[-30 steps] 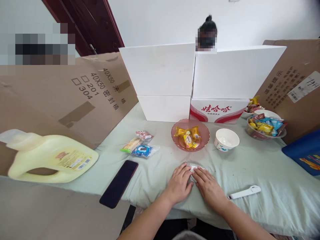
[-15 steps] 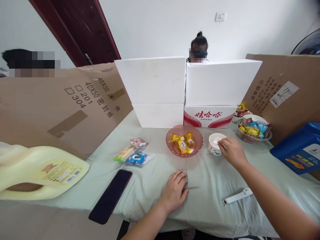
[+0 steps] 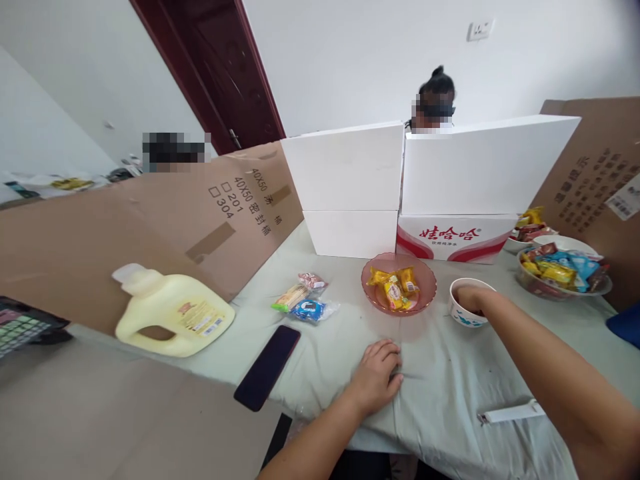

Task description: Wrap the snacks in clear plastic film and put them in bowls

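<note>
A pale green cloth (image 3: 450,373) covers the desk, walled by cardboard and white boxes, with a person behind them at the top centre. The right hand (image 3: 467,298) reaches into the small white bowl (image 3: 463,313) at centre right (its grip is hidden, I cannot tell), and the left hand (image 3: 377,373) lies flat and released on the cloth. The light bowl could tip or slide if the wrist drags its rim, and it might knock the pink dish (image 3: 399,307) just beside it.

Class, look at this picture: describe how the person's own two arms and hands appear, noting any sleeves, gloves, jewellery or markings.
Both forearms are bare, with no sleeve in view. The left hand wears no glove, ring or watch that can be seen. The right hand is also ungloved; its fingers are partly hidden, so rings there cannot be ruled out. No markings show on either arm.
</note>
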